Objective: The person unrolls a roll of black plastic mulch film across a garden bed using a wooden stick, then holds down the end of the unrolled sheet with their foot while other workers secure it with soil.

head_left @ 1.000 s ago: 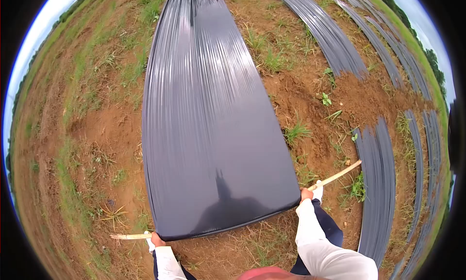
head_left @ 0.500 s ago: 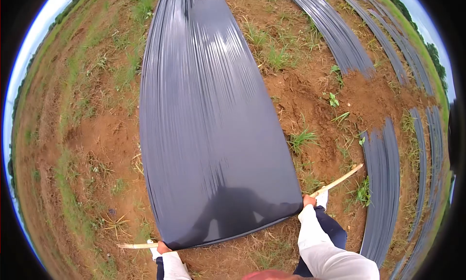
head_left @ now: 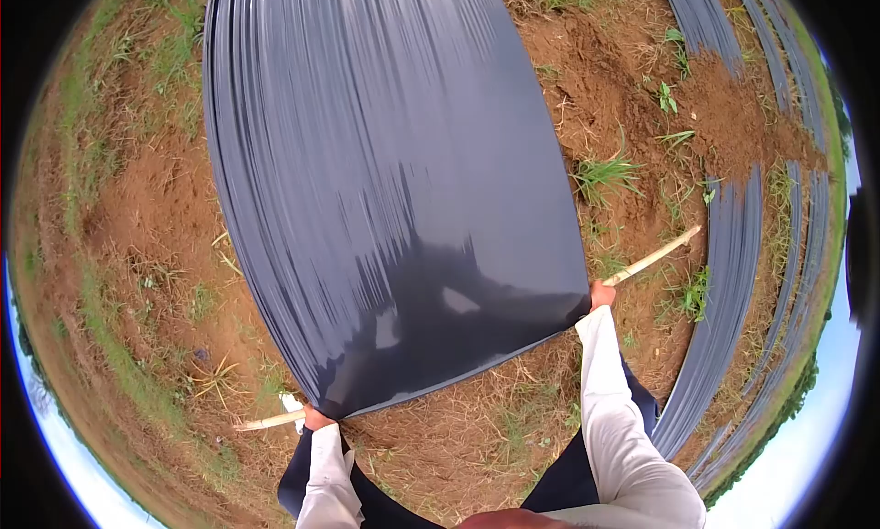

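Note:
A wide sheet of shiny black plastic film (head_left: pixel 495 162) stretches away from me, wrinkled on its left side and smooth near its close edge. At its near left corner my left hand (head_left: pixel 317 419) is closed round a pale wooden stick (head_left: pixel 273 421), whose end sticks out to the left. My right hand (head_left: pixel 601 295) grips the stick at the near right corner, where its other end (head_left: pixel 655 256) points up and right. Between the hands the stick is hidden by the film. A dark shadow or reflection shows on the film.
Strips of dark film (head_left: pixel 729 254) run along the ground at the right, with loose brown soil (head_left: pixel 733 116) heaped across them. Grass tufts (head_left: pixel 607 173) and small weeds grow beside the sheet. Dry grass and soil (head_left: pixel 458 446) lie in front of my legs.
My view has tipped down toward my feet. Both hands, still gripping the stick, appear higher in the picture, the right one most, and the sheet's near edge slants more.

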Available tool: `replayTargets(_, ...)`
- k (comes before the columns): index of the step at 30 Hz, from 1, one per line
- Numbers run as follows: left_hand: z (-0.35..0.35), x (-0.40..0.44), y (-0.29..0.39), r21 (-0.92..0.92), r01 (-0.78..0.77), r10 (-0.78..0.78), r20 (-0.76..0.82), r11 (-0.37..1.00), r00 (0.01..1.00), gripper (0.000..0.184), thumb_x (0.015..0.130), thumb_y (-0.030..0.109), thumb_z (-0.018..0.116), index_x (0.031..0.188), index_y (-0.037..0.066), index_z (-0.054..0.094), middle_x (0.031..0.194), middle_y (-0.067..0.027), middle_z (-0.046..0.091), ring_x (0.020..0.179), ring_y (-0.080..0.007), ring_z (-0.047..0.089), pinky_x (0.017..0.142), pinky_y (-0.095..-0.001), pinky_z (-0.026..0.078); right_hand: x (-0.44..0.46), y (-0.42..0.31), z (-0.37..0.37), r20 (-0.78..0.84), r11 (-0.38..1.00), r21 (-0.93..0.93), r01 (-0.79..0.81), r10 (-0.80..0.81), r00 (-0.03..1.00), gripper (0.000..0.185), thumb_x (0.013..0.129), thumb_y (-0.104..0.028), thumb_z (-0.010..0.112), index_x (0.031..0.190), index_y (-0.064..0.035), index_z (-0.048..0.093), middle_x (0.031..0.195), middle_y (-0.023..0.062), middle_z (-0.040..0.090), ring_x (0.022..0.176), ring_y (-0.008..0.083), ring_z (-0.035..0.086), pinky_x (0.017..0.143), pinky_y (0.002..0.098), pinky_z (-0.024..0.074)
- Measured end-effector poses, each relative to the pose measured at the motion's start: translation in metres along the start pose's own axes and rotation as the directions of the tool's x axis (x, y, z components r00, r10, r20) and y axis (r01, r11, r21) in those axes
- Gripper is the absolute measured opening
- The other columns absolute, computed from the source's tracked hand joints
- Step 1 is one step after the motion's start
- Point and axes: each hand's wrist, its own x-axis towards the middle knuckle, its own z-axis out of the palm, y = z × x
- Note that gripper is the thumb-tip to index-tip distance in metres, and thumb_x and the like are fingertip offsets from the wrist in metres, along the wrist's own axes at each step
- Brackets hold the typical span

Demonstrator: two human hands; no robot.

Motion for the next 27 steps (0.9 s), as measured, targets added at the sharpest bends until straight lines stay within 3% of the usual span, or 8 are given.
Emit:
replayTargets(1,0.012,-0.016,0.014,0.007,0.238,-0.225,-0.307,0.971,0.925,0.048,0.088,0.041,0.041,0.118,0.005,0.052,0.104,-0.0117,0.062,0.089,-0.0277,0.06,0.082,-0.035,0.046,0.002,0.001,0.007,0.004,1.0,0.003,0.01,-0.01,1.0,0.019,0.074,-0.004,0.052,0.079,0.0142,0.057,0.071,0.0176,0.064,0.06,0.0224,0.062,0.055,0.0364,0.0464)
replayTargets(4,0.073,0.129,-0.062,-0.516,0.249,0.243,0.706,0.819,0.665,0.04,0.07,0.035,0.064,0.081,-0.003,0.064,0.08,-0.0109,0.062,0.072,-0.0238,0.054,0.074,-0.0316,0.044,0.001,-0.004,0.013,-0.1,0.98,0.2,0.001,0.019,0.995,0.019,0.07,-0.001,0.054,0.075,0.0173,0.056,0.068,0.0178,0.064,0.063,0.0236,0.066,0.057,0.0354,0.0491)
replayTargets(8,0.031,0.038,-0.005,0.03,0.022,-0.022,-0.025,0.999,0.999,0.042,0.09,0.032,0.043,0.109,-0.004,0.055,0.099,-0.0119,0.063,0.095,-0.0233,0.058,0.085,-0.0307,0.047,-0.001,-0.006,0.004,-0.08,0.997,-0.006,-0.074,0.073,0.994,0.019,0.07,-0.003,0.055,0.07,0.0159,0.056,0.061,0.0165,0.061,0.056,0.0229,0.063,0.053,0.0351,0.0458)
replayTargets(11,0.041,0.096,-0.04,-0.644,0.075,0.489,0.646,0.761,0.586,0.041,0.086,0.026,0.052,0.108,-0.008,0.053,0.102,-0.0133,0.06,0.09,-0.0218,0.059,0.08,-0.0293,0.046,-0.024,-0.028,-0.001,-0.107,0.994,0.045,-0.097,0.101,0.989,0.016,0.068,0.0,0.054,0.071,0.0164,0.056,0.062,0.0176,0.061,0.057,0.0237,0.063,0.053,0.0362,0.0452)
replayTargets(13,0.028,0.091,-0.036,-0.525,-0.471,0.698,0.616,0.709,0.365,0.03,0.084,0.024,0.055,0.102,0.0,0.056,0.095,-0.017,0.062,0.082,-0.0255,0.059,0.073,-0.0337,0.047,-0.032,-0.038,-0.003,-0.159,0.992,0.022,-0.124,0.126,0.979,0.015,0.067,0.0,0.057,0.07,0.0142,0.058,0.065,0.0193,0.063,0.06,0.0261,0.065,0.055,0.0354,0.047)
replayTargets(15,-0.015,0.053,-0.021,0.008,-1.0,0.781,0.625,-0.026,-0.015,0.044,0.085,0.029,0.051,0.109,-0.008,0.05,0.105,-0.0134,0.058,0.095,-0.024,0.058,0.083,-0.0356,0.047,-0.02,-0.025,-0.002,-0.096,0.991,0.029,-0.127,0.13,0.987,0.017,0.068,-0.002,0.059,0.074,0.0138,0.059,0.067,0.0186,0.064,0.061,0.0257,0.065,0.058,0.0339,0.0485)
replayTargets(19,0.008,0.048,-0.023,-0.586,-0.256,0.636,0.662,0.769,0.396,0.039,0.084,0.034,0.05,0.1,-0.002,0.054,0.098,-0.0078,0.059,0.089,-0.0193,0.057,0.077,-0.0315,0.046,0.009,0.006,0.005,-0.062,0.987,0.029,-0.159,0.161,0.985,0.024,0.066,-0.009,0.063,0.078,0.0105,0.059,0.076,0.0181,0.064,0.069,0.0292,0.064,0.064,0.0341,0.0481)
replayTargets(27,0.03,0.061,-0.008,-0.661,-0.023,0.614,0.685,0.75,0.392,0.037,0.086,0.028,0.045,0.104,-0.003,0.054,0.1,-0.0099,0.059,0.09,-0.0214,0.058,0.079,-0.0323,0.049,0.035,0.027,0.013,-0.027,0.976,0.128,-0.176,0.181,0.983,0.032,0.064,-0.016,0.066,0.084,0.0088,0.061,0.09,0.0194,0.065,0.082,0.0308,0.063,0.074,0.0333,0.0489)
